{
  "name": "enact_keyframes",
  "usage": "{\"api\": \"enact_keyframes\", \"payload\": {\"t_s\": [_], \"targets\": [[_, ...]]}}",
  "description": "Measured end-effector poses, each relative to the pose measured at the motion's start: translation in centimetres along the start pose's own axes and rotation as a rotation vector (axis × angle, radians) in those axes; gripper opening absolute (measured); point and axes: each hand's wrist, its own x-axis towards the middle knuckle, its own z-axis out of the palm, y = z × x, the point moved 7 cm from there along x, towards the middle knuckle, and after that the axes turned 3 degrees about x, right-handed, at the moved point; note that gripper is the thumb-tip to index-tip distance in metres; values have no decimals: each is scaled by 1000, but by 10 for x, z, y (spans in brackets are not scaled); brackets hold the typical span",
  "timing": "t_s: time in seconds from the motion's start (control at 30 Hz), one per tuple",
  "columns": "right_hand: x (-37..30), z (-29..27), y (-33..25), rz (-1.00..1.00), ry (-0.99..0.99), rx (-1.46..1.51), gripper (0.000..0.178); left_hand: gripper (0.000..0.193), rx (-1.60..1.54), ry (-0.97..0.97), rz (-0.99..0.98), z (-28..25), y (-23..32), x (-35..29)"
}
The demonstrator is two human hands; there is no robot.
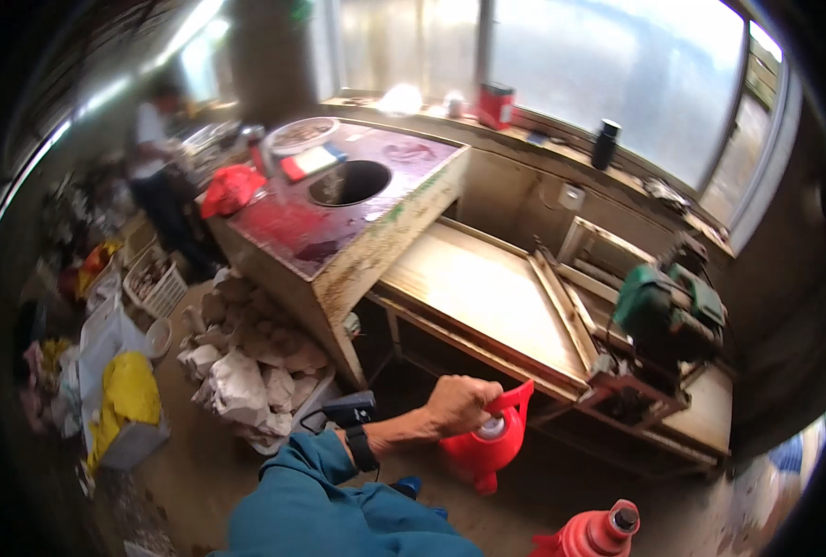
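Observation:
My left hand [462, 406] is closed around the handle of a red thermos flask [483, 459], which hangs above the floor. A pale stopper or mouth shows on the flask's top, just below my fingers. My left forearm crosses from the left, with a teal sleeve [325, 483] and a black wristband [361, 447]. At the lower edge, to the right, stands a second red flask [601, 533] with a dark stopper, partly cut off by the frame. My right hand does not show.
Ahead stands a stained worktable [367, 243] with a round hole [350, 183]. Beside it are a lower wooden board [478, 288] and a green motor [659, 306]. Pale lumps [246, 381] fill a container at left, near a crate with yellow cloth [127, 395]. Another person [158, 158] stands far left.

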Motion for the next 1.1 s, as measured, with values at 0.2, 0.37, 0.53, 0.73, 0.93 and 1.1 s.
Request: {"api": "enact_keyframes", "payload": {"t_s": [0.2, 0.37, 0.53, 0.73, 0.93, 1.1], "targets": [[18, 68, -4, -28, -313, 38, 17, 23, -1, 12, -232, 5, -38, -65], [15, 119, -1, -6, -560, 75, 16, 19, 51, 189, -428, -34, -60, -127], [10, 148, 21, 114, -840, 160, 16, 20, 185, 393, -604, -64, -69, -214], [-38, 220, -24, -288, -1218, 171, 15, 22, 293, 699, -901, -107, -57, -326], [-133, 302, -16, -229, -1664, 131, 19, 17, 336, 888, -1287, -117, -37, -442], [-244, 338, -8, -179, -1916, 98, 19, 19, 367, 990, -1480, -111, -17, -524]]}}
